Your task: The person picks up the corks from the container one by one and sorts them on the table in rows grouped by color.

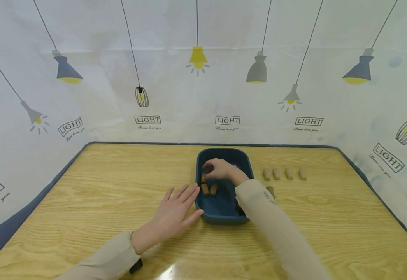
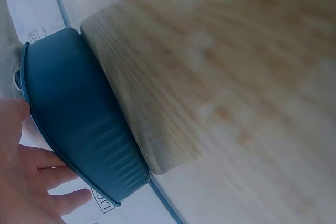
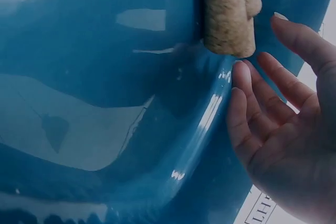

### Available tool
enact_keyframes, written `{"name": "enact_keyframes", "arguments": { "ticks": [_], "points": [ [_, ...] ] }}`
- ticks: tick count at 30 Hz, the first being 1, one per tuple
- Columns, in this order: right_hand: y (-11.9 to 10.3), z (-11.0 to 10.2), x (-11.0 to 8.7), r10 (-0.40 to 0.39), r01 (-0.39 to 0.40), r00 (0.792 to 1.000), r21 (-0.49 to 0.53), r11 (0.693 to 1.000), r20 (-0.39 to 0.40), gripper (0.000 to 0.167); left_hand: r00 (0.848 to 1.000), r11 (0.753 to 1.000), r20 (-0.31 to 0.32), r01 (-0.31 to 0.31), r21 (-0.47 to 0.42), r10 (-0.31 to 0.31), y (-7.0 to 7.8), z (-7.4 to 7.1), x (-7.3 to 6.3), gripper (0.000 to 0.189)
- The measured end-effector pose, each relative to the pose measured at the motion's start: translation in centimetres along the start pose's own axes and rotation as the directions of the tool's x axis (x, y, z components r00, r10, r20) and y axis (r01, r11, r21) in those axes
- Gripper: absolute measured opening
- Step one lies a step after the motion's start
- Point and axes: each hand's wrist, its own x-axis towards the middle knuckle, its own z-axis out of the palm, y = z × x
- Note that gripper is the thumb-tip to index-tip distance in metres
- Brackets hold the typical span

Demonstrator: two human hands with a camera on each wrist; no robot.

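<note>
A deep blue plastic bin (image 1: pixel 224 220) stands on the wooden table, its glossy inside filling much of the right wrist view. My right hand (image 1: pixel 221 170) reaches into it near the left wall. There, my curved, parted fingers (image 3: pixel 244 114) are close beside a cork stopper (image 3: pixel 226 17), with a gap between thumb and fingertips. Two corks (image 1: pixel 213 189) stand side by side in the bin, and another (image 1: pixel 203 178) is partly covered by the right fingers. My left hand (image 1: pixel 175 212) lies with spread, straight fingers against the bin's left rim, as the left wrist view shows too.
Several corks (image 1: pixel 276 174) stand in a row on the table right of the bin. Nearer, one more cork (image 1: pixel 270 190) is partly hidden by the right sleeve (image 1: pixel 277 221). A wall covering (image 1: pixel 175 97) printed with lamps borders the table's back and sides.
</note>
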Motion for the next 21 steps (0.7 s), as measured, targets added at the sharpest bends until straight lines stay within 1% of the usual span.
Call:
{"name": "enact_keyframes", "arguments": {
  "ticks": [8, 21],
  "points": [
    [0.0, 0.9, 0.3, 0.039, -0.039, 0.999, -0.009, 0.999, -0.001, 0.038, 1.0, 1.0, 0.0, -0.001, -0.003, 0.001, 0.0, 0.0, 0.0, 0.061],
    [0.0, 1.3, 0.7, 0.04, -0.041, 0.999, -0.02, 0.999, -0.033, 0.038, 1.0, 1.0, 0.01, 0.001, -0.003, -0.001, 0.0, -0.1, 0.0, 0.061]
  ]
}}
